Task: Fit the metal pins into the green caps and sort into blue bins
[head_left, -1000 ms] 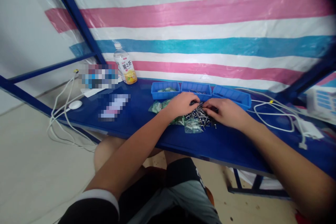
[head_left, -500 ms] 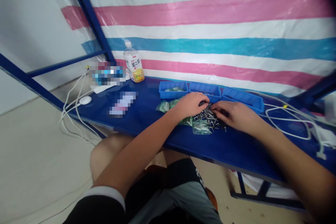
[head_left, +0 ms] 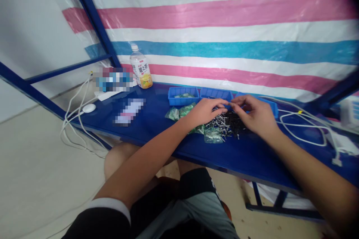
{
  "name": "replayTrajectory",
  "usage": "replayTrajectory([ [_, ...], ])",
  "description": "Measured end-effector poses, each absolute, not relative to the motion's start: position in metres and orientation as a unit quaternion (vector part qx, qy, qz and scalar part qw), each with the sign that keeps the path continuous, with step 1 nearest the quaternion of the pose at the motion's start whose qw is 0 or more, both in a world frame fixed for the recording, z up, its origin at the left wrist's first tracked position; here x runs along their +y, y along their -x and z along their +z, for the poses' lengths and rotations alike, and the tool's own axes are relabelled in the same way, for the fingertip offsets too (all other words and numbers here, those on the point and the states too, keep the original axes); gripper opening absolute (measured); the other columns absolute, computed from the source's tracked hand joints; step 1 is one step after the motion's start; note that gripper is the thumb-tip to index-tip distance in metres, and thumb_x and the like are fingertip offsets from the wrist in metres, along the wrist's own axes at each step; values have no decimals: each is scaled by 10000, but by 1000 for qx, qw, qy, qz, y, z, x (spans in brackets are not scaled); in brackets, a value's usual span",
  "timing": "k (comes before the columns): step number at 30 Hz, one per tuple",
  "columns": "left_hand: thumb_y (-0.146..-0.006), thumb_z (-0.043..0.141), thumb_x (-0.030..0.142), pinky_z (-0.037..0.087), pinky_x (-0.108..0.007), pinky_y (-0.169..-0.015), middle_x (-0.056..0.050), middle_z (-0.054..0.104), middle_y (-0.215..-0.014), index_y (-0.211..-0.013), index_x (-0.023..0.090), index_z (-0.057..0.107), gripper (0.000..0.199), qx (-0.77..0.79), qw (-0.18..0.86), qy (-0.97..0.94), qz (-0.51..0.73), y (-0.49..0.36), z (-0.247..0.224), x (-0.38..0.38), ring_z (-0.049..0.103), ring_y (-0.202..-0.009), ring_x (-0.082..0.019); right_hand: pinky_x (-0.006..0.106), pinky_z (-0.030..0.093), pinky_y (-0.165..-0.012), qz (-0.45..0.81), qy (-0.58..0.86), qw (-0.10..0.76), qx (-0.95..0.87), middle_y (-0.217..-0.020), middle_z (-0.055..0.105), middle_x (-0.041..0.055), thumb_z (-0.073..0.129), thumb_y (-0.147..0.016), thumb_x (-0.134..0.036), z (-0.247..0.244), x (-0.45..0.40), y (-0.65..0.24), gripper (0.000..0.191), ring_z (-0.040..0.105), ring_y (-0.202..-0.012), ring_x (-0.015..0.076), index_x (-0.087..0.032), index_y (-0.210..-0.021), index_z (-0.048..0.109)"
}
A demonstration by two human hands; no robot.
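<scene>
Above a pile of thin silver nail- or screw-like pieces (head_left: 220, 122), my left hand (head_left: 206, 111) and my right hand (head_left: 256, 114) meet at the fingertips. Both are closed in a pinch; whatever lies between them is too small to make out. A heap of black pieces (head_left: 236, 122) lies just under my right hand. Small clear green-tinted bags (head_left: 213, 135) with pieces inside lie in front of and left of the pile. Behind stand blue plastic bins: the left bin (head_left: 183, 101) holds similar bags, and my hands partly cover the middle bin (head_left: 215, 92) and right bin (head_left: 270, 105).
A drink bottle (head_left: 141, 68) stands at the back left of the blue table (head_left: 151, 119), near blurred-out items. White cables (head_left: 305, 140) lie on the right, and more hang off the left end beside a white round piece (head_left: 89, 108). A striped sheet (head_left: 196, 15) hangs behind.
Both hands have lifted from the pile, and their fingertips have come together above it. More of the black pieces now shows. The view has shifted slightly.
</scene>
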State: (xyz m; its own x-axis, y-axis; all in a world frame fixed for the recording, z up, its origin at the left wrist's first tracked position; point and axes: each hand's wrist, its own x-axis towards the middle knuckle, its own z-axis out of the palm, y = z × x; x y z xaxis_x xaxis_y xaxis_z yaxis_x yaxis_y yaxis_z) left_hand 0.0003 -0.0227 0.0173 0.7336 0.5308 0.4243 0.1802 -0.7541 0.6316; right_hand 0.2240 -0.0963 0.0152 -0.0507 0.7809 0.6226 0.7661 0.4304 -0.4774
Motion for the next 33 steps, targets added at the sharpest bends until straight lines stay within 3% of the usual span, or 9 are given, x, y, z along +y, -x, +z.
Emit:
replayTrajectory([
  [3, -1057, 604, 271, 587, -339, -996, -54, 820, -1226, -1205, 230, 771, 227, 201, 281, -881, 324, -1, 16, -19, 768, -1123, -202, 389, 596, -754, 53, 533, 449, -716, -977, 800, 65, 707, -995, -481, 11, -94, -225, 251, 749, -818, 235, -251, -1093, 729],
  [8, -1054, 590, 244, 584, -372, -1023, -48, 813, -1244, -1180, 239, 785, 232, 204, 233, -892, 330, 0, 15, -15, 754, -1145, -214, 388, 606, -759, 135, 523, 439, -718, -999, 801, 73, 733, -961, -536, 7, -90, -226, 351, 749, -851, 244, -250, -1164, 719],
  [15, -1013, 615, 201, 594, -359, -972, -53, 826, -1152, -1254, 236, 666, 249, 212, 294, -866, 345, 1, 14, -18, 770, -1085, -199, 369, 584, -714, 130, 519, 408, -740, -960, 779, 52, 710, -955, -383, 16, -95, -221, 387, 719, -801, 226, -245, -1316, 702],
  [19, -1011, 667, 331, 595, -339, -839, -71, 825, -1080, -1177, 226, 651, 197, 229, 323, -845, 359, 1, 16, -19, 771, -968, -199, 375, 582, -722, 53, 520, 428, -737, -946, 766, 54, 657, -978, -341, 23, -99, -218, 256, 720, -817, 227, -254, -1177, 792],
  [23, -1053, 611, 396, 593, -350, -779, -50, 829, -966, -1262, 221, 681, 281, 225, 313, -862, 328, 1, 17, -21, 746, -807, -185, 391, 602, -745, 19, 519, 452, -725, -1001, 795, 60, 692, -979, -372, 25, -99, -219, 192, 746, -858, 243, -277, -1098, 809],
  [29, -1034, 647, 316, 622, -373, -1001, -85, 818, -1198, -1273, 225, 717, 265, 207, 341, -845, 356, -3, 15, -23, 778, -1088, -205, 411, 614, -735, 16, 500, 450, -740, -1045, 786, 79, 690, -995, -401, 25, -97, -221, 178, 740, -865, 251, -288, -1067, 807],
  [33, -1017, 692, 303, 626, -389, -1036, -107, 812, -1234, -1321, 222, 704, 315, 213, 364, -831, 362, -4, 14, -23, 782, -1110, -216, 399, 611, -735, 15, 504, 450, -737, -1031, 794, 75, 703, -980, -366, 21, -97, -220, 153, 750, -875, 251, -276, -1065, 795],
])
